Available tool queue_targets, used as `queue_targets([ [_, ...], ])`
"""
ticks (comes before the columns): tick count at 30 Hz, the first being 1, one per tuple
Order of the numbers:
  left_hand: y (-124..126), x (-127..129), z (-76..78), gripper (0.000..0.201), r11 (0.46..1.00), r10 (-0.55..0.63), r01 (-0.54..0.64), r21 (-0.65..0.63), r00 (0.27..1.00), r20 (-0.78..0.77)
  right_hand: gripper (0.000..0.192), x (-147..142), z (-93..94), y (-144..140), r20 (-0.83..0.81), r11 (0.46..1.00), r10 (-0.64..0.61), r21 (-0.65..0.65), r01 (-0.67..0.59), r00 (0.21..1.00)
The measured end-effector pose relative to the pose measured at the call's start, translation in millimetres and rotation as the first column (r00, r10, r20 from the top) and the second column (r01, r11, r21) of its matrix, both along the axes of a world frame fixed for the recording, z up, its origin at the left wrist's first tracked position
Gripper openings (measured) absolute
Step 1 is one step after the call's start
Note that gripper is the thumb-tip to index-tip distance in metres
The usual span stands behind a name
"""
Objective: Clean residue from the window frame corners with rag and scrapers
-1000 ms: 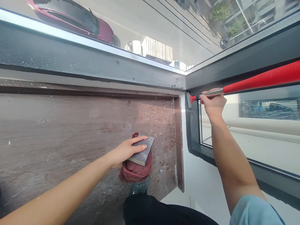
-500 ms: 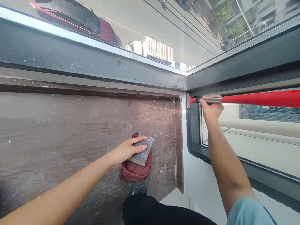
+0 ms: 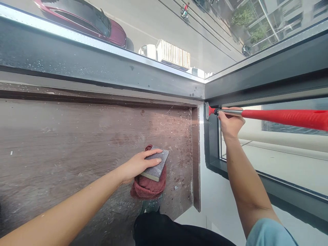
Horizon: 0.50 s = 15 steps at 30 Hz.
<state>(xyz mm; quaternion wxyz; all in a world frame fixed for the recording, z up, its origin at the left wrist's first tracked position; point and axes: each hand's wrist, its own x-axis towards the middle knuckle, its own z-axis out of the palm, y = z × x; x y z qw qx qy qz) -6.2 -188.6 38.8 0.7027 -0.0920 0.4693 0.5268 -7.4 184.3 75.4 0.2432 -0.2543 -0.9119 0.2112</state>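
The right hand (image 3: 230, 123) is closed around the metal shaft (image 3: 237, 113) of a red-handled scraper (image 3: 284, 118), pinching it just behind the head, with the thumb on the near side. The scraper lies almost level, its long grip reaching out to the right, and its blade (image 3: 207, 111) sits at the inner corner of the dark right-hand frame (image 3: 212, 147), beside the white strip (image 3: 201, 136) that runs along the sill's right edge. Whether the blade's edge truly bears on the surface cannot be told.

That short hold near the head looks right for such a tight corner: it should give fine control, while the long handle behind could swing and twist the blade. A low angle, light even pressure and short strokes along the frame's edge would likely serve best; a tipped blade corner could gouge the frame or the white strip.

The left hand (image 3: 135, 166) lies on a grey block (image 3: 155, 171), toward the right end of the brown sill (image 3: 89, 136), near its front edge. Thumb and one finger are spread apart on the block's top; the other fingers are hidden, so a grip cannot be confirmed. The block rests on a bunched red cloth (image 3: 149, 190), which may slide, so leaning gently seems wise.
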Motion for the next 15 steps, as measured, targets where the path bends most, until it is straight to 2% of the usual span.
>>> queue_targets([
  [15, 0.4, 2.5, -1.5, 0.052, 0.999, 0.034, -0.034, 0.026, 0.999, 0.004, 0.025, -3.1, 1.9, 3.7, 0.010, 0.999, -0.033, -0.038, 0.033, 0.999],
])
